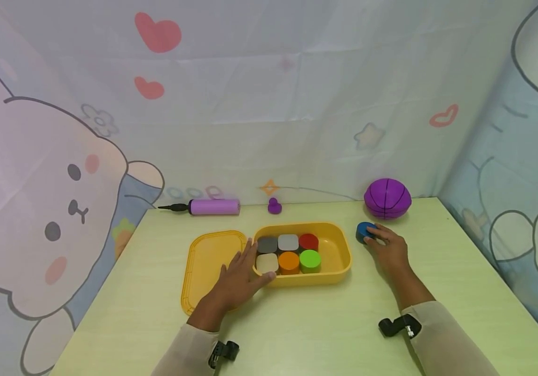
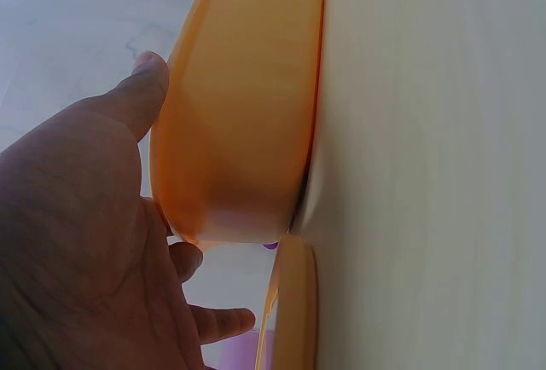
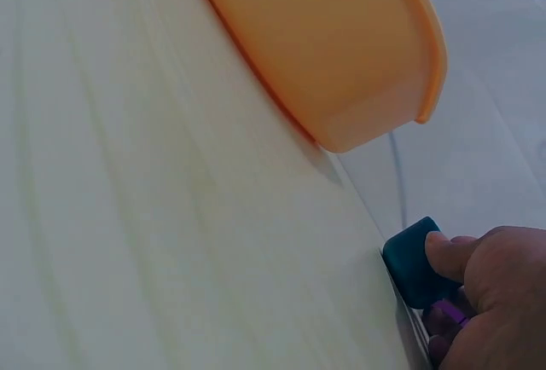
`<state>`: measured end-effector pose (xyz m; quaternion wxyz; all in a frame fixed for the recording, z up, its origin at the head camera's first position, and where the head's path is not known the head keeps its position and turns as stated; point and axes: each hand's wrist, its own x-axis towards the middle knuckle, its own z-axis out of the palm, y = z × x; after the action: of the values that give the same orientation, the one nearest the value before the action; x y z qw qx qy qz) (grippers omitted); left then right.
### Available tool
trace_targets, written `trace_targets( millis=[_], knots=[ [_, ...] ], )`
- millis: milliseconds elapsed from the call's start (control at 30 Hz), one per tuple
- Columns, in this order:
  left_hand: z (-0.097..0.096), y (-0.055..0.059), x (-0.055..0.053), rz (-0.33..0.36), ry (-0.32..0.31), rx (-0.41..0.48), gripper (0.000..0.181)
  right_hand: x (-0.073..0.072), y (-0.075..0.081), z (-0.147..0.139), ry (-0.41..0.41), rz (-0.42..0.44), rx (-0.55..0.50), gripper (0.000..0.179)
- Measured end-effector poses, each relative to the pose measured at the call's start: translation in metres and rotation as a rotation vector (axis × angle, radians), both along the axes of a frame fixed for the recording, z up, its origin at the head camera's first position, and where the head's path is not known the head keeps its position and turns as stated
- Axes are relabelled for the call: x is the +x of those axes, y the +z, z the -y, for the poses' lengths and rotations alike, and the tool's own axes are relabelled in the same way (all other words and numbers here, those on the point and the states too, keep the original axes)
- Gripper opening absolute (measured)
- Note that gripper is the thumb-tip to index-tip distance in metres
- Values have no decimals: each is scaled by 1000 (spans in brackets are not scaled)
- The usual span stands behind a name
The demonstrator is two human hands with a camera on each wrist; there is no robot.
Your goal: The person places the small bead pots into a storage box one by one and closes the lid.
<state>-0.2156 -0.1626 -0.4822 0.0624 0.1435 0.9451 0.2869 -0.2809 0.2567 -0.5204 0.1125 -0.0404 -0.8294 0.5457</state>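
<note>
A yellow plastic box (image 1: 337,250) stands on the table, with several small round and squarish pieces inside: dark grey, light grey and red behind, cream, orange (image 1: 289,263) and bright green (image 1: 310,261) in front. My left hand (image 1: 238,279) rests at the box's left end, fingers spread, thumb along the near rim; in the left wrist view the fingers (image 2: 153,89) lie against its wall. Right of the box, my right hand (image 1: 390,253) pinches a blue round piece (image 1: 365,233) between thumb and fingers, low at the tabletop. The right wrist view shows the thumb against that blue piece (image 3: 420,263).
A yellow lid (image 1: 212,261) lies left of the box, partly under the left hand. Along the back edge are a purple pump (image 1: 213,207) with a black nozzle, a small purple figure (image 1: 275,206) and a purple ball (image 1: 387,198). A printed cloth (image 1: 259,104) hangs behind.
</note>
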Motion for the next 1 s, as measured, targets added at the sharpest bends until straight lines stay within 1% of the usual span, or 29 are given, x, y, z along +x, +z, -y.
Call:
trace_targets(
  millis=[200, 500, 700, 833, 1000],
  knots=[
    [0, -1, -1, -4, 2, -2, 102, -1, 0, 0, 6, 11, -1, 41],
    [0, -1, -1, -7, -1, 7, 103, 0, -1, 0, -14, -44, 13, 39],
    [0, 0, -1, -6, -3, 3, 103, -1, -3, 2, -23, -100, 14, 39],
    [1, 0, 0, -2, -3, 6, 103, 0, 0, 7, -35, -144, 14, 38],
    [1, 1, 0, 3, -5, 12, 104, 3, 9, 16, -72, -207, -61, 37]
  ],
)
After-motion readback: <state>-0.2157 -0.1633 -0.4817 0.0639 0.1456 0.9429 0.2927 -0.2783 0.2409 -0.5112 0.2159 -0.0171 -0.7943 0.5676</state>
